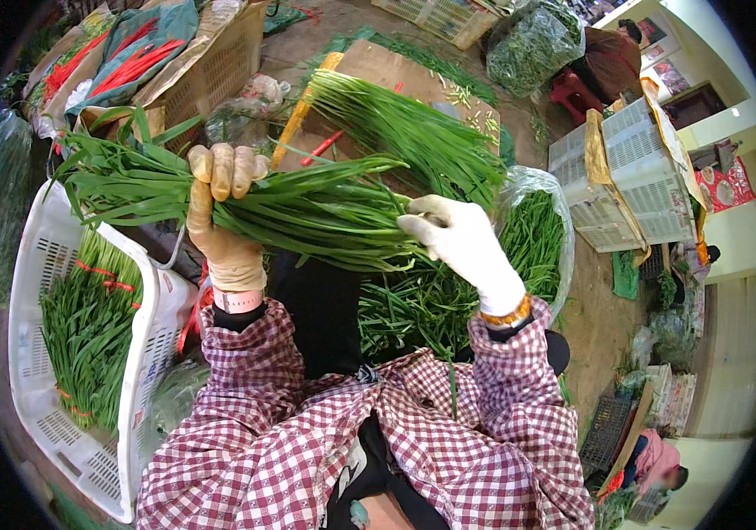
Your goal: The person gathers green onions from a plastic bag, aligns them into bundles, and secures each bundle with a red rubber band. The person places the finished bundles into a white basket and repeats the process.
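My gloved left hand (222, 212) is closed around a bunch of long green leaves, probably garlic chives (325, 218), held crosswise with the loose leaf tips to the left. At the right end of that bunch, my white-gloved right hand (457, 238) pinches some strands between thumb and fingers. Just beyond, a larger pile of chives (411, 126) lies on a brown board (378, 66), with a red strip (322, 147) beside it. Loose green leaves (411, 311) lie below my hands, and more fill a clear plastic bag (567, 232) at the right.
On the left stands a white plastic crate (27, 291) holding chive bundles (90, 338) tied with red bands. Red ties (139, 69) lie on a covered crate at the upper left. Stacked white crates (623, 172) stand right. Other people (610, 63) are farther off.
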Available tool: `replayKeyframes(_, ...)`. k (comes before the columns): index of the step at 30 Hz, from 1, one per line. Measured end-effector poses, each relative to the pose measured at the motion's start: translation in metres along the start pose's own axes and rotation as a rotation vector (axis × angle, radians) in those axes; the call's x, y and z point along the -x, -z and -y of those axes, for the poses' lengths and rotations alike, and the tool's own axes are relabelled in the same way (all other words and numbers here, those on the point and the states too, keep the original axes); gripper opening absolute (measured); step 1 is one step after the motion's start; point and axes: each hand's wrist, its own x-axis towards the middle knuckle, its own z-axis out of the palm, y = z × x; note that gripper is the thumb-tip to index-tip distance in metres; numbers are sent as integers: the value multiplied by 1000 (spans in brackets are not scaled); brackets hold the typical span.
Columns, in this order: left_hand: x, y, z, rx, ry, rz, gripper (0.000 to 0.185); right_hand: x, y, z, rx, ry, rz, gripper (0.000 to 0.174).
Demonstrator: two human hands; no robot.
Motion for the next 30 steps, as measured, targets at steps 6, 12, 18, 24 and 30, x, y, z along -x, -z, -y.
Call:
replayKeyframes(6,1,-1,-5,16,14,11,17,-9,-22,-13,-250,-75,25,16)
replayKeyframes(12,2,9,-12,159,17,1,26,44,-7,-102,-90,-355,-86,14)
replayKeyframes(18,1,6,-13,146,21,33,18,80,3,-87,-315,-348,-284,24)
replayKeyframes(24,0,5,-11,114,34,53,20,38,-6,-35,-387,-359,193,21)
replayKeyframes(30,0,5,-17,212,19,-11,15,63,-30,-98,-203,-326,-79,17)
